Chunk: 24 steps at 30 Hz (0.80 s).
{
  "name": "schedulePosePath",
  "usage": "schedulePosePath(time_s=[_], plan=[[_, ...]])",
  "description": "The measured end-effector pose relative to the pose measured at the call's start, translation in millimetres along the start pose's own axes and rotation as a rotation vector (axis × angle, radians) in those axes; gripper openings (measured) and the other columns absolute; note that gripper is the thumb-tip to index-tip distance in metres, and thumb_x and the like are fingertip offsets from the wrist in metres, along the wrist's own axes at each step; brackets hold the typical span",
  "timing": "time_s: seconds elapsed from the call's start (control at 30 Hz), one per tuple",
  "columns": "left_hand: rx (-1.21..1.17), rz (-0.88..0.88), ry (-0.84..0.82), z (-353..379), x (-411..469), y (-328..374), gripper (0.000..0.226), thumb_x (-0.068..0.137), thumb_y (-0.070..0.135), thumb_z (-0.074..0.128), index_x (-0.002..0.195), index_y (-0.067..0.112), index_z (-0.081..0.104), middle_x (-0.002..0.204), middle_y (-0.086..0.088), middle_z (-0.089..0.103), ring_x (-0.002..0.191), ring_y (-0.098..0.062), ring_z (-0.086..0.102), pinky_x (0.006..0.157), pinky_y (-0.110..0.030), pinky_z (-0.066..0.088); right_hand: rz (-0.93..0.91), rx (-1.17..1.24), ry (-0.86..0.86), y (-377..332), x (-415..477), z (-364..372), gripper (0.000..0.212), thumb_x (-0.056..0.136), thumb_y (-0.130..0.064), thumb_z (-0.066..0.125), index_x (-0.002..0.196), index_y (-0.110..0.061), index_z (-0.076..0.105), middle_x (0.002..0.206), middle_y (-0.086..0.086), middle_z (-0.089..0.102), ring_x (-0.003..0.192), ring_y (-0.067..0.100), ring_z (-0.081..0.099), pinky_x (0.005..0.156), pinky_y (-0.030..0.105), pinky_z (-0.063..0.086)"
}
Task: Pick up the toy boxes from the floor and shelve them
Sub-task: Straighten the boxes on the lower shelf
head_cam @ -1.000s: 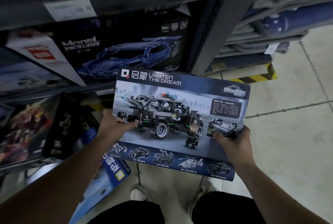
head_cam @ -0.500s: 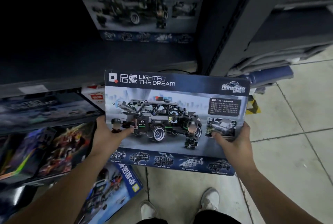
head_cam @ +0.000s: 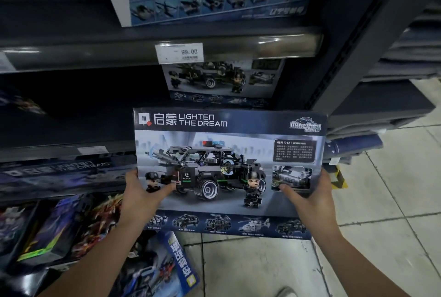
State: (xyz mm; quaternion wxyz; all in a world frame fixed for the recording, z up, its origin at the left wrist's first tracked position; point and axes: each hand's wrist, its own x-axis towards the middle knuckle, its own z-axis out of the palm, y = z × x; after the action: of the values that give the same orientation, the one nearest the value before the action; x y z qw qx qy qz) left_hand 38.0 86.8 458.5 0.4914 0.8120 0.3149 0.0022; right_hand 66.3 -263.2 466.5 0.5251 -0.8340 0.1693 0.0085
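Dark-blue cardboard toy box (head_cam: 229, 172), black police truck printed on the face: off the floor, held face-up in the air just in front of the dark metal shelf (head_cam: 83, 127). It sits just below a matching police-truck box (head_cam: 222, 81) that stands at that shelf's right end, beside the grey upright post (head_cam: 346, 57).

Step, as I read it: pickup is done for this one and it's in transit to the shelf. The next move needs the box raised over the shelf's front edge, squared to the matching box, then slid in against or beside it. The bay to the left is too dark to read.

Left hand (head_cam: 140, 191): clamped on the box's left edge, thumb across the front face, fingers behind and hidden. Right hand (head_cam: 310, 198): same grip on the right edge, thumb on the front. The hands are well apart, one on each side edge.

A second blue toy box (head_cam: 167, 270) lies on the pale tiled floor (head_cam: 381, 225) by the left forearm, not yet shelved.
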Motion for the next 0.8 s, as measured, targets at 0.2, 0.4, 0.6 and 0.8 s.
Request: schedulePosePath(time_s=[0.2, 0.4, 0.6, 0.8], plan=[[-0.013, -0.018, 0.015, -14.5, 20.6, -10.4, 0.099, 0.066, 0.042, 0.088, 0.145, 0.018, 0.034, 0.142, -0.004, 0.052, 0.129, -0.028, 0.05, 0.106, -0.043, 0.043, -0.022, -0.047, -0.003, -11.9, 8.8, 26.5, 0.079, 0.073, -0.03, 0.087, 0.136, -0.018, 0.04, 0.131, 0.003, 0.058, 0.121, 0.023, 0.056, 0.102, 0.05, 0.049], [-0.032, -0.027, 0.048, -14.7, 46.5, -15.8, 0.09, 0.066, 0.036, 0.09, 0.136, 0.017, 0.038, 0.127, 0.002, 0.055, 0.116, -0.023, 0.054, 0.099, -0.043, 0.047, -0.012, -0.117, 0.008, -15.2, 31.0, 49.0, 0.104, 0.071, -0.043, 0.085, 0.15, -0.014, 0.025, 0.149, 0.008, 0.047, 0.136, 0.03, 0.046, 0.108, 0.053, 0.043], [-0.013, -0.001, 0.124, -4.6, 66.8, -10.7, 0.081, 0.071, 0.029, 0.088, 0.132, 0.013, 0.036, 0.114, 0.001, 0.052, 0.103, -0.02, 0.051, 0.085, -0.033, 0.042, -0.048, -0.143, -0.012, -19.8, 64.1, 66.0, 0.098, 0.074, -0.033, 0.086, 0.149, -0.011, 0.025, 0.145, 0.01, 0.049, 0.131, 0.032, 0.048, 0.105, 0.042, 0.043], [-0.011, -0.027, 0.141, 9.6, 96.3, 1.5, 0.093, 0.071, 0.035, 0.086, 0.142, 0.013, 0.031, 0.142, -0.009, 0.047, 0.12, -0.03, 0.052, 0.086, -0.035, 0.045, -0.093, -0.075, -0.048, -25.9, 105.4, 78.9, 0.101, 0.076, -0.029, 0.085, 0.153, -0.014, 0.021, 0.15, 0.004, 0.043, 0.137, 0.024, 0.042, 0.114, 0.04, 0.036]])
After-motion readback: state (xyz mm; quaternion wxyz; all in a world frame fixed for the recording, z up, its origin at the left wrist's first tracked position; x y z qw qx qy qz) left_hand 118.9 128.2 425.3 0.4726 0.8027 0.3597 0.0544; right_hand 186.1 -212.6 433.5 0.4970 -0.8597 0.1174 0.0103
